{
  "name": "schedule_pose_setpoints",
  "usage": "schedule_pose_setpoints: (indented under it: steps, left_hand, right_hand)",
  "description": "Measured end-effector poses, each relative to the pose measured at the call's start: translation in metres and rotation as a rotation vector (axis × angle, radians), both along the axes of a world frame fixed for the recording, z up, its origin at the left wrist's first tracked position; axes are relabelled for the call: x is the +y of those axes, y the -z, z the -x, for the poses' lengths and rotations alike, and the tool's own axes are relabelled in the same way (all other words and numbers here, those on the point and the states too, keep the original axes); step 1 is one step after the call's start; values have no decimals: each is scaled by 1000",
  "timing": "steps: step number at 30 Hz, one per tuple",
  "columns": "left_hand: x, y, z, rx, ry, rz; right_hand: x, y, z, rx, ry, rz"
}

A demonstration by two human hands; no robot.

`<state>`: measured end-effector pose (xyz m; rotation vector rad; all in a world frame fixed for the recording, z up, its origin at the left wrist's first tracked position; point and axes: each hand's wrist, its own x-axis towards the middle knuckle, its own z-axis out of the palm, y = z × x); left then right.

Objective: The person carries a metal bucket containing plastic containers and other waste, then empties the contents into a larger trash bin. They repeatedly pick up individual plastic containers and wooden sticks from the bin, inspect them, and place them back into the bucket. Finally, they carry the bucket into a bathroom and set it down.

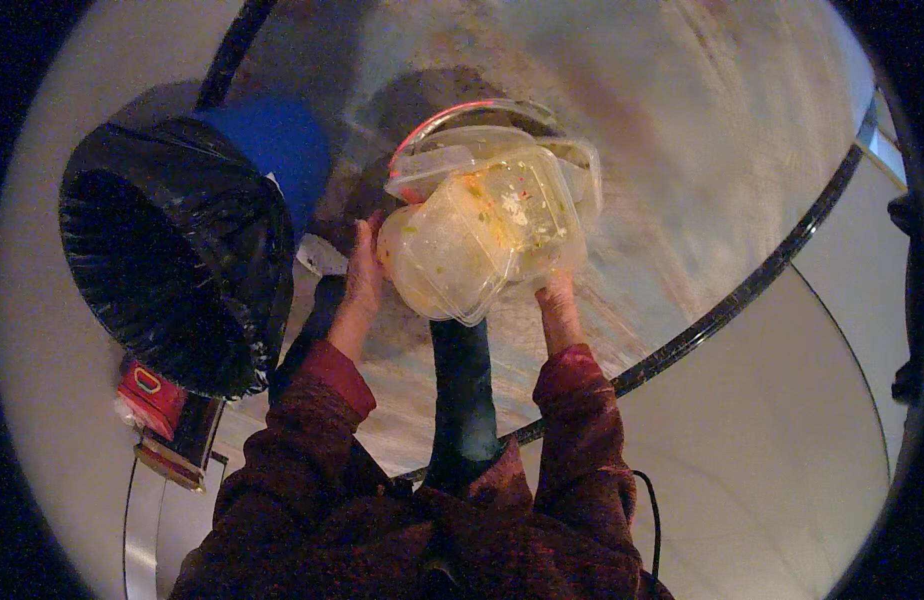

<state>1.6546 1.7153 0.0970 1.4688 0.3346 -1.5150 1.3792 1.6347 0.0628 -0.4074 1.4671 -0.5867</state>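
Between my two hands is a loose pile of clear plastic food containers [447,255], soiled with orange stains and bits of food. My left hand [367,266] grips the left side of the pile. At the lower right, my right hand [556,291] supports it, with its fingers mostly hidden under the plastic. A container with rounded corners [533,202] lies tilted at the pile's upper right. Beyond it, more clear plastic shows beside a curved rim with a red edge [439,116]; whether that rim belongs to the pile I cannot tell.
To the left stands a bin lined with a black plastic bag [177,255], next to a blue object [274,150]. A white scrap [321,255] lies near my left wrist. A red packet [153,397] sits below the bag. Dark baseboard [739,300] edges the mottled floor [657,187].
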Motion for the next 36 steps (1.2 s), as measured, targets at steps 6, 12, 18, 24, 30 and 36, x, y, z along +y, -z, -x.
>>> schedule_pose_setpoints:
  steps: [6, 12, 18, 24, 30, 36]
  left_hand:
    - [-21, -97, 19, -50, 182, -120]
    - [-41, -179, -42, -142, 175, -104]
    - [-6, -187, -159, -295, 297, -241]
    - [65, -152, -205, -297, 345, -242]
    - [98, -98, -234, -42, 325, -209]
    - [42, -99, -227, -153, 403, 2]
  right_hand:
    - [30, -68, 47, 291, -222, 163]
    - [-3, -162, 47, 11, 266, -114]
    - [18, -169, 16, -125, 312, -206]
    - [19, -150, 30, 51, 185, -90]
    - [-18, -166, 45, 978, -1101, 471]
    - [5, -151, 27, 267, -106, 310]
